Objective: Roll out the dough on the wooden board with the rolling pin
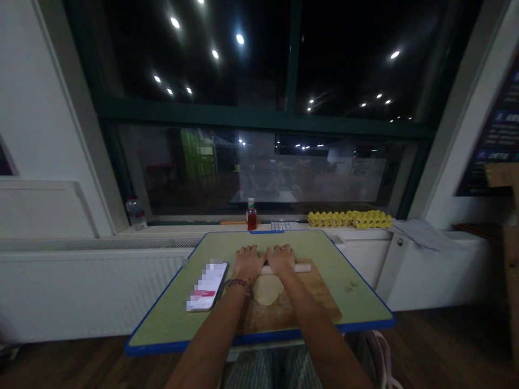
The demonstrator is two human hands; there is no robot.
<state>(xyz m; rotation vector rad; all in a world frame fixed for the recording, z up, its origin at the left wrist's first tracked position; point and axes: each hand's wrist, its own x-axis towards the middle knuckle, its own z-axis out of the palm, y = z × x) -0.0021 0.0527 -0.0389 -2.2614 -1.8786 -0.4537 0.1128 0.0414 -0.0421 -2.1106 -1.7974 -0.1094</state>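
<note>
My left hand (248, 262) and my right hand (281, 259) lie side by side on a pale wooden rolling pin (303, 268), fingers bent over its far side. The pin's right end sticks out beyond my right hand. Just nearer to me, a flat, roundish sheet of dough (267, 290) rests on a wooden cutting board (318, 297), between my forearms. Whether the pin touches the dough's far edge I cannot tell, since my hands cover part of it.
The board lies on a small green table (162, 328) with a blue rim. A lit phone (211, 285) is left of the board. On the windowsill stand a bottle of red liquid (251, 216), a clear water bottle (136, 214) and yellow egg trays (348, 219). A white radiator (81, 292) is behind.
</note>
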